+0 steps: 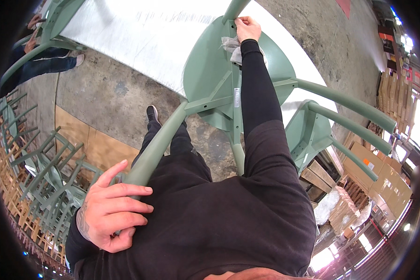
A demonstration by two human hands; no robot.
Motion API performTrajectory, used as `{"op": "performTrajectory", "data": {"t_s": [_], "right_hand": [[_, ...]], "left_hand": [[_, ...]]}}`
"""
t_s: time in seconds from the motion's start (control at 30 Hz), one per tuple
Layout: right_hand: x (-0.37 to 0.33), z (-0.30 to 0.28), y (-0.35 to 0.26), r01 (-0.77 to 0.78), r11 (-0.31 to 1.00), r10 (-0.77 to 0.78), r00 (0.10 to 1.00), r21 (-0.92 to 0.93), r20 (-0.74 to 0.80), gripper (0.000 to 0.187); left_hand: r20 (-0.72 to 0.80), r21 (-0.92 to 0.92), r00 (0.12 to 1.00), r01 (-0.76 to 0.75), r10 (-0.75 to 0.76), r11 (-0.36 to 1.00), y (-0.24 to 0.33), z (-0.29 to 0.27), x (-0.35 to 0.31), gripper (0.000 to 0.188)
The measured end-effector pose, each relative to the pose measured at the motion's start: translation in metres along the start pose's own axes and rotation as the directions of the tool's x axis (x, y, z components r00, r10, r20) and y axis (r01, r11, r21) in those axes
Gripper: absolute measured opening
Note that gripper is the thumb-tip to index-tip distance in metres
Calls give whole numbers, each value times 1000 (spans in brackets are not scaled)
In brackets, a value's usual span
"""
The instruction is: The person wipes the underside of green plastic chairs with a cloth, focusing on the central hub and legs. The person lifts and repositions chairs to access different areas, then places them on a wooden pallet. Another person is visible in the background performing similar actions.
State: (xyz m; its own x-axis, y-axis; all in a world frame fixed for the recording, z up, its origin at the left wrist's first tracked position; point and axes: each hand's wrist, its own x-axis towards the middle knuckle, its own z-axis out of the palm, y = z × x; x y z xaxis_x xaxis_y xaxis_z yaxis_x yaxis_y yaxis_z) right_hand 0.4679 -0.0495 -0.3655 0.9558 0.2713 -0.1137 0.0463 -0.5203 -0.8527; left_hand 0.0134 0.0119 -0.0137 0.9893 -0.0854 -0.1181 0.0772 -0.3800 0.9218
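Observation:
A green stool or chair (210,60) lies upside down on a white-topped table (140,37), its round seat underside, cross rails and splayed legs facing up. My right hand (248,29) reaches to the far end of the middle rail, by the base of the far leg. Its fingers are curled and pressed together there; what they pinch, if anything, is hidden. Under that wrist lies a crumpled grey cloth (231,45). My left hand (118,212) is open with fingers apart, beside the tip of the near left leg (147,163); I cannot tell if they touch.
Another green seat with legs (308,133) stands close on the right. At the far left, a person's hands (32,35) are at another green chair (63,21). Several green chairs (56,182) crowd the left floor. Cardboard boxes (375,170) and wood stand at right.

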Motion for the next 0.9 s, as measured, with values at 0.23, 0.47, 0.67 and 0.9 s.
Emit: {"op": "performTrajectory", "data": {"t_s": [0.23,0.47,0.67,0.9], "right_hand": [[11,6,11,-15,982,-4,995,188,99,19],[27,9,18,-90,973,57,986,213,159,24],[21,16,17,-15,1000,14,997,19,71,18],[20,-46,-1,-114,972,116,993,204,5,40]], "left_hand": [[8,-11,1000,4,-3,1000,-2,1,-1,23],[-1,-9,1000,4,-4,1000,-3,4,-1,23],[10,2,1000,16,-16,1000,0,1,-1,24],[-10,2,1000,24,-24,1000,1,1,-2,22]]}}
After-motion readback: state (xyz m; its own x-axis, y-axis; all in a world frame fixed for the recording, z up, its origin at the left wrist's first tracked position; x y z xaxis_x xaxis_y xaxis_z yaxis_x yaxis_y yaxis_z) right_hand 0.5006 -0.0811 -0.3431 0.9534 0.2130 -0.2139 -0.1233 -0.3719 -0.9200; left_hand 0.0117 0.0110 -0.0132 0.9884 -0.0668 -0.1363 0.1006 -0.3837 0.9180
